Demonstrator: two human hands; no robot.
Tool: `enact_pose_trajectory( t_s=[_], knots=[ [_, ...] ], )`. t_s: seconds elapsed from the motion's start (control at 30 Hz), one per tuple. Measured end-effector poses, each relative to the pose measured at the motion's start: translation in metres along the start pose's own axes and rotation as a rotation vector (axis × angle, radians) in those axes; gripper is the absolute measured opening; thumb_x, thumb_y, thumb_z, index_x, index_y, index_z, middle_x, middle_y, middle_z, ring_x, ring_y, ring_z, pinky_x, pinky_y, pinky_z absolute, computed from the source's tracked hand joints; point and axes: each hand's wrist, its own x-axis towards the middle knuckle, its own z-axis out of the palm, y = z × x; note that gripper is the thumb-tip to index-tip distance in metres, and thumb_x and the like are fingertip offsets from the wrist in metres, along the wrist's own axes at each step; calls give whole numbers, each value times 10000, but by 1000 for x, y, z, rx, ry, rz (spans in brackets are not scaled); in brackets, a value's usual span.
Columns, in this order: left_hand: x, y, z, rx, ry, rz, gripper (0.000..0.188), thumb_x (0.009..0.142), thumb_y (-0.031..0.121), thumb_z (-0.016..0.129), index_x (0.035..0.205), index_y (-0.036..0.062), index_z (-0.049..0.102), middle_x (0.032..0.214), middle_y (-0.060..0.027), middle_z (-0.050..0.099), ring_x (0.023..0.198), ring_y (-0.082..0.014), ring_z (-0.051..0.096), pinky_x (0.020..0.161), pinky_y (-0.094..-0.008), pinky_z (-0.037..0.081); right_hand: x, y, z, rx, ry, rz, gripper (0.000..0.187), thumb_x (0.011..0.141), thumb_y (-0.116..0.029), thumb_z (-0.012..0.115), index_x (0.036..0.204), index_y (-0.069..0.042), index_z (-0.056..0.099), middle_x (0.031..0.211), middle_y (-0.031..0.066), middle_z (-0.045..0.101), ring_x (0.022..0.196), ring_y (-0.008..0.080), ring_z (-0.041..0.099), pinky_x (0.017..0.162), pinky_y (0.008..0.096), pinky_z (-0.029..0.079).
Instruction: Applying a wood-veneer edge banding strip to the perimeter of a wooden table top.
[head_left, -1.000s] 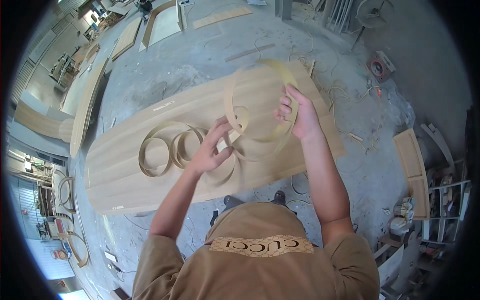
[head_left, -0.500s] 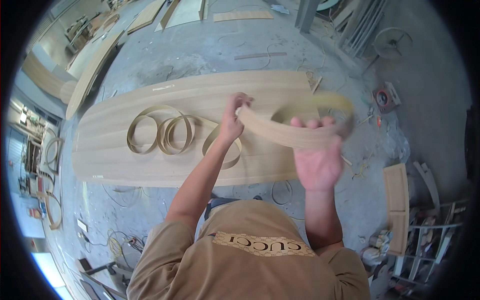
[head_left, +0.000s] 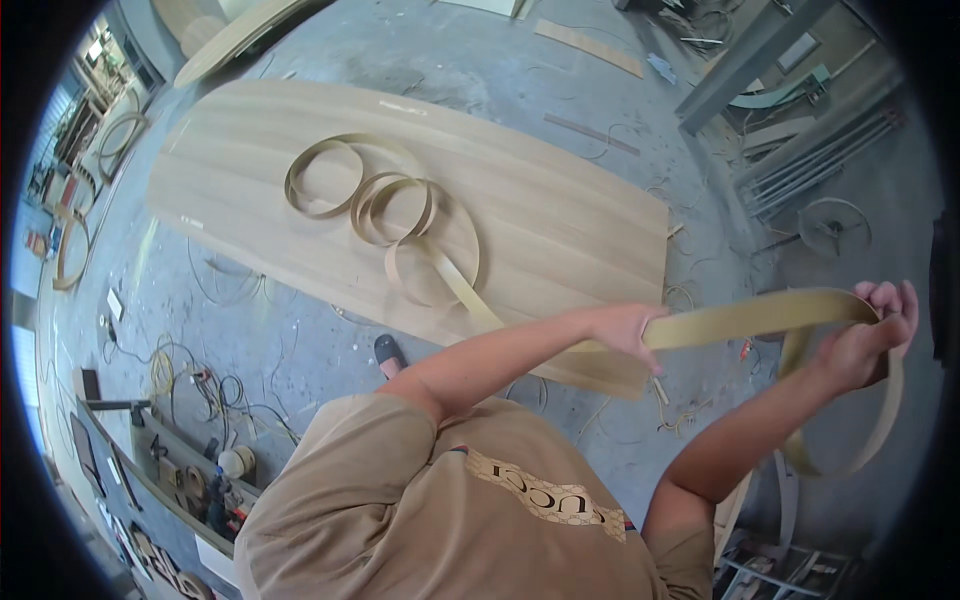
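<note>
A long wood-coloured edge-banding strip (head_left: 755,318) stretches between my hands at the right. My left hand (head_left: 628,334) is closed around it near the right end of the large wooden panel (head_left: 560,230). Farther right, beyond the panel's end, my right hand (head_left: 872,338) grips the strip where it bends into a loop that hangs below. From my left hand the strip runs back under my left forearm onto the panel. There it joins loose coils (head_left: 395,210) standing on edge, with another round loop (head_left: 325,178) to their left.
Cables (head_left: 215,390) and tools (head_left: 225,480) lie at the lower left. A grey post (head_left: 755,65) and a round fan-like frame (head_left: 833,228) stand at the right. Thin scraps (head_left: 590,133) lie on the floor beyond the panel. My shoe (head_left: 388,352) shows by its near edge.
My view has turned and shifted to the right. Both hands have moved right and apart, the right one farther, drawing the strip out between them. The coils on the panel have shifted and partly uncoiled.
</note>
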Motion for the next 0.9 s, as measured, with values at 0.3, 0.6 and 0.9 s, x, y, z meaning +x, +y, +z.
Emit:
enact_pose_trajectory(
  t_s=[0.3, 0.6, 0.9],
  knots=[
    [-69, 33, 6, -225, -7, 1, 388, 898, 275, 748, 1146, 26, 586, 882, -75, 623, 831, -208, 603, 746, -375, 490, 64, 37, -2, -411, -75, 494, 468, 974, -283, 720, 1365, -54, 604, 984, 19, 628, 864, 119, 617, 818, 267, 488],
    [-119, 51, -38, -319, -78, -296, 288, 977, 332, 683, 989, 45, 672, 703, 26, 522, 638, -81, 489, 567, -291, 416, 89, 73, -52, 107, -223, 938, 471, 1039, -190, 604, 1464, -21, 494, 1189, 80, 637, 810, 95, 495, 698, 256, 441],
    [-174, 17, -55, -73, -47, -385, 281, 1012, 311, 623, 1002, 36, 683, 710, 30, 541, 673, -94, 501, 618, -298, 435, 157, 125, -107, 782, -266, 836, 492, 1075, -130, 532, 1466, 128, 379, 970, 82, 500, 754, 116, 435, 624, 261, 374]
  ],
)
